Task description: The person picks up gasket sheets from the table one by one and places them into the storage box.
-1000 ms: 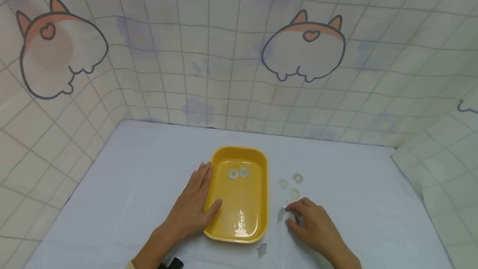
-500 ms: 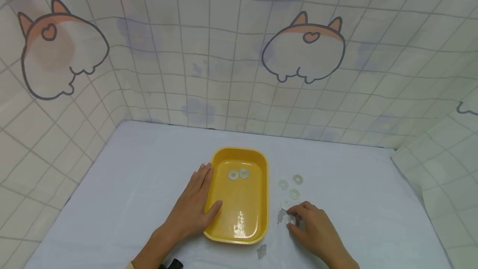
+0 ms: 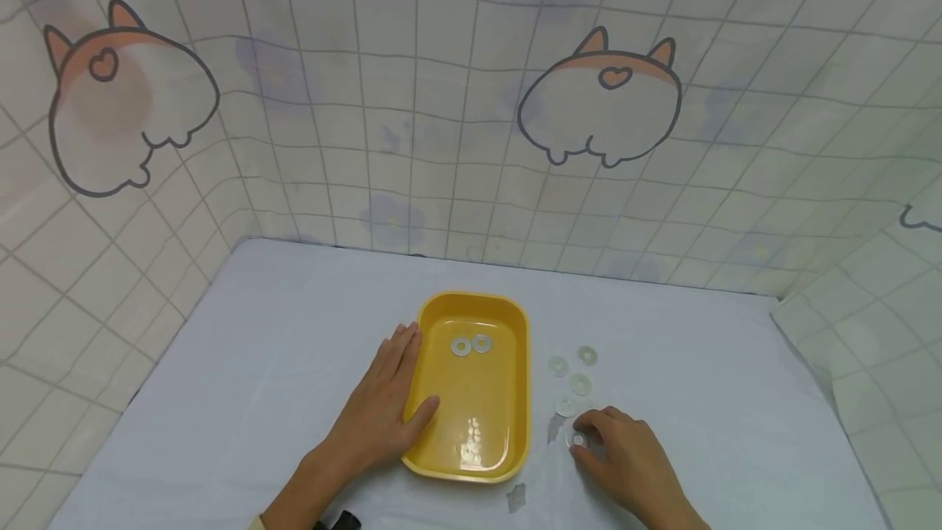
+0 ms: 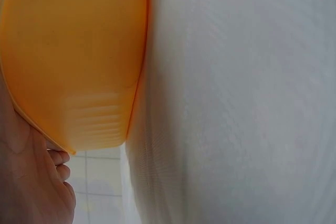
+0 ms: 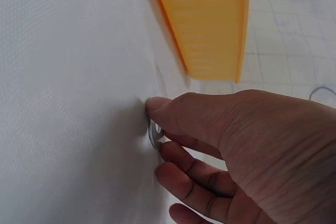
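In the head view, the right hand (image 3: 629,460) is pinching one washer (image 3: 571,438) between thumb and forefinger, the washer lying at about 10 o'clock from the hand on the cloth-covered counter (image 3: 699,366). Four loose washers (image 3: 580,385) are lying at 11 o'clock from that hand. Two washers in the tray (image 3: 460,352) are sitting side by side toward the 12 o'clock end of the one yellow tray (image 3: 449,419), so seven washers are showing. The left hand (image 3: 383,411) is resting along the tray's 9 o'clock rim, fingers straight, thumb reaching over the edge. Two grey patches (image 3: 517,498) are showing, one at 10 o'clock from the pinched washer, one just beyond the tray's 5 o'clock corner.

In the left wrist view, the one tray is standing between 12 and 1 o'clock from the left hand, which is touching its rim.

In the right wrist view, one washer is showing at about 9 o'clock from the right hand, pinched by its edges; the tray is standing at 12 o'clock.
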Demonstrator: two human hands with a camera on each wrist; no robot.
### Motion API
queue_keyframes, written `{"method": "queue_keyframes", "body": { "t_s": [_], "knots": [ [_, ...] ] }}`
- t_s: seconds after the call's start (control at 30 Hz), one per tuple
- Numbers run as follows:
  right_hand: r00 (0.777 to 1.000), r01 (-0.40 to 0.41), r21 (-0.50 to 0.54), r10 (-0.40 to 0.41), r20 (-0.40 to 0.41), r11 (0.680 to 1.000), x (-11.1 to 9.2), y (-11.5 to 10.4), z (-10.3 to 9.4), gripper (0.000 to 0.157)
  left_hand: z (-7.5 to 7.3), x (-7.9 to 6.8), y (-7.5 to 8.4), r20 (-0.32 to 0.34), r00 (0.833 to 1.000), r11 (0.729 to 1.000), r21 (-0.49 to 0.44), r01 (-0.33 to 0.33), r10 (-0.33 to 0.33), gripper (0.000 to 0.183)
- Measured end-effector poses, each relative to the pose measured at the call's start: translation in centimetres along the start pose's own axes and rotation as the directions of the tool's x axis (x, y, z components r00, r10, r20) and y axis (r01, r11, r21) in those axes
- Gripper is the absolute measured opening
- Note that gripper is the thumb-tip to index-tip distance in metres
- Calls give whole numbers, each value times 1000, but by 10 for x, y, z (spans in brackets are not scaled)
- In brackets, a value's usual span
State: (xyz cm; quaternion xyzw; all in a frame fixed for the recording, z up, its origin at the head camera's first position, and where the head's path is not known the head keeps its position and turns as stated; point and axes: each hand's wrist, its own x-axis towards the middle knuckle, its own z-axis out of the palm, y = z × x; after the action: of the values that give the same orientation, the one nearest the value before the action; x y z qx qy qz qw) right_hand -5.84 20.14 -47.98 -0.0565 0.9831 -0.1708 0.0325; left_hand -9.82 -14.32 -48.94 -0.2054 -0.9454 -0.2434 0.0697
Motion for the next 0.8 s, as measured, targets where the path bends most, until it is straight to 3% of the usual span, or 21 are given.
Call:
{"method": "queue_keyframes", "body": {
  "t_s": [0.33,0.8],
  "knots": [
    [999,-27,37,26,21,999,-3,2,1,22,1,0,-1,-3,1000,1000,16,-5,5,90],
    [994,66,-94,-74,-82,993,-6,-7,4,17,2,-1,-2,-19,1000,1000,17,-22,22,90]
  ]
}}
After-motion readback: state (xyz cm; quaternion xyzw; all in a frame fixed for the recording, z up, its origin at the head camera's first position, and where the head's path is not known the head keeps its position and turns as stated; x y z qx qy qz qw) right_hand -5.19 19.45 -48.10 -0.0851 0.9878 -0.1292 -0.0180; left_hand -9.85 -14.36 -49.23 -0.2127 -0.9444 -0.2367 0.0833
